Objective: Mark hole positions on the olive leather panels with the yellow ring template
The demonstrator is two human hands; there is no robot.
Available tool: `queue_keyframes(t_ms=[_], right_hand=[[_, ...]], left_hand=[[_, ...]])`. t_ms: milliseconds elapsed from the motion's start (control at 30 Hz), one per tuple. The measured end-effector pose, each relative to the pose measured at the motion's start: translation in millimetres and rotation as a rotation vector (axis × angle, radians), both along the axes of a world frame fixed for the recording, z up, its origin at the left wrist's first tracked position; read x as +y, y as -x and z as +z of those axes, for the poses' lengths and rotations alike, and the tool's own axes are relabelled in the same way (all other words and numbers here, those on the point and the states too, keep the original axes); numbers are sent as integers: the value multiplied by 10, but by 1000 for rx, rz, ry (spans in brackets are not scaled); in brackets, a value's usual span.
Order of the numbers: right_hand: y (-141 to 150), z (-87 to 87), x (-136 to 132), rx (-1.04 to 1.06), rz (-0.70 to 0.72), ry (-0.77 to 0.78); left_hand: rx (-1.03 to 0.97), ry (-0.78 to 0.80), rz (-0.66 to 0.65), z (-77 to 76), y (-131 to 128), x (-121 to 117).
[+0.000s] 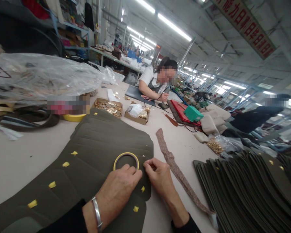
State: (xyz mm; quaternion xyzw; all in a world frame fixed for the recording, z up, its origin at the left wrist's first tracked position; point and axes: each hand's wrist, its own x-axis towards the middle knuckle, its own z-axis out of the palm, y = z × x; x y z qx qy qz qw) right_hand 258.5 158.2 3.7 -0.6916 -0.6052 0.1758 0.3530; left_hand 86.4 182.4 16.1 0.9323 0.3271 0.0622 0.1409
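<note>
Olive-green flat panels [94, 155] lie overlapped on the table before me, with small yellow tape pieces [52, 184] stuck along their edges. My left hand [120, 183] is closed on a roll of yellow tape [126, 153], which stands out beyond its fingers above the panels. At the right edge of the panels, my right hand [157, 174] is closed in a pinch with thumb and forefinger together. Whatever sits between those fingertips is too small to make out. One more yellow piece [143, 189] is on the panel just below the hands.
A thick row of stacked olive panels [242, 191] fills the right side. A brown patterned strip [171, 158] lies between. Boxes of gold hardware [109, 107] stand ahead, beside a large plastic bag [43, 76]. Across the table sits a co-worker [152, 81] near a red case [181, 111].
</note>
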Motion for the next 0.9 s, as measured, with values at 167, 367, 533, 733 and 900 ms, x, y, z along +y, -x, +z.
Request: queue_keyframes(t_ms=[167, 367, 533, 733, 900], right_hand=[[17, -24, 12, -113, -16, -19], [-128, -24, -78, -198, 42, -154], [-80, -73, -62, -376, 228, -201], [57, -77, 6, -302, -37, 5], [59, -26, 6, -183, -58, 8]], left_hand=[[-16, 2, -4, -26, 10, -9], [-33, 3, 14, -9, 32, 18], [-41, 8, 24, -10, 36, 17], [-132, -22, 54, -40, 87, 114], [-171, -174, 252, 7, 218, 351]])
